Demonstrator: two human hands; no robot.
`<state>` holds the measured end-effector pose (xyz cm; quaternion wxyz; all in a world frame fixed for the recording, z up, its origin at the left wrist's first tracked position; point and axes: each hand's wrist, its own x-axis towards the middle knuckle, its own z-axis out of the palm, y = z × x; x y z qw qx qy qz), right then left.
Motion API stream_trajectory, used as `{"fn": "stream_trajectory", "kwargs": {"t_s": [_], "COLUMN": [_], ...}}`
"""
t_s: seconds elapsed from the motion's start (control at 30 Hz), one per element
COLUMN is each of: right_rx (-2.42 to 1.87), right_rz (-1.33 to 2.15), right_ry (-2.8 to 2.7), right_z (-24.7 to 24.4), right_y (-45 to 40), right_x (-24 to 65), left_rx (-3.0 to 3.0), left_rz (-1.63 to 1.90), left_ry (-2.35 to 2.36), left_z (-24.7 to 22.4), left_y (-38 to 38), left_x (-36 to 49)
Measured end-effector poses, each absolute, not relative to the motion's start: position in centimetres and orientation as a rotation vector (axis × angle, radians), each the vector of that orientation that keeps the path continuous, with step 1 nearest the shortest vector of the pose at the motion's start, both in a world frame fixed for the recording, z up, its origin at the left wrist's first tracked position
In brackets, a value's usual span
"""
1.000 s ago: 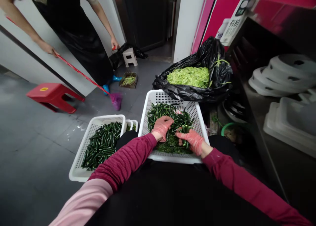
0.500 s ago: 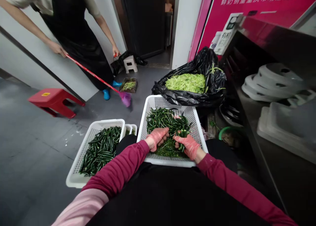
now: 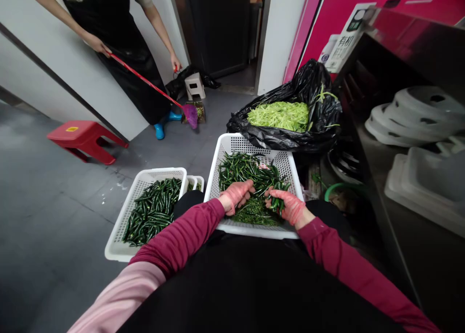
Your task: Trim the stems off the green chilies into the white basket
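Observation:
Resting across my lap, a white perforated basket (image 3: 262, 232) contains dark green chillies (image 3: 240, 170) towards its back and a heap of thin green stems (image 3: 256, 212) near its front. My right hand (image 3: 289, 205), in a thin pinkish glove, is closed around a bunch of green chillies (image 3: 279, 204) on the basket's right side. Just left of it, my left hand (image 3: 238, 196), gloved alike, hovers over the stems with its fingers curled together; whatever may be between the fingertips is too small to make out.
Another white basket (image 3: 118, 245) full of chillies stands on the floor at left. A black plastic bag (image 3: 316, 81) with pale green trimmings (image 3: 278, 116) lies behind my basket. A co-worker holds a broom (image 3: 145, 81) by a dustpan (image 3: 199, 118). Nearby is a red stool (image 3: 82, 134); right, a metal counter (image 3: 385, 158).
The view has shifted slightly. My hands have moved a little apart, and the right still grips its chillies. The co-worker's broom has moved onto the dustpan.

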<state>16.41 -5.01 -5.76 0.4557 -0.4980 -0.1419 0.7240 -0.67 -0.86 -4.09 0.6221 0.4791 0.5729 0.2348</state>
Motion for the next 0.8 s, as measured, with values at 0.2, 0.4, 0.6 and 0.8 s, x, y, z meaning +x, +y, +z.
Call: {"fn": "stream_trajectory", "kwargs": {"t_s": [0.2,0.4,0.6,0.8], "right_rx": [-1.245,-1.192,-1.349,-1.267], "right_rz": [1.873,1.916,1.967,1.789], "right_ry": [-0.396,-0.471,-0.570,-0.302], "right_z": [-5.1,-4.2,-4.4,-3.9], "right_y": [-5.9,-6.1,-7.4,-6.3], "right_x": [13.4,12.4,13.4,18.8], "left_rx": [0.821,1.401,2.293,2.527], "left_rz": [0.924,0.803,0.028,-0.440], "left_ry": [1.201,1.328,1.506,1.286], "left_z": [-4.5,-4.1,-4.4,-4.4], "left_y": [-1.2,-2.2,-2.4,-0.9], "left_x": [1.2,1.7,-1.0,-2.0]}}
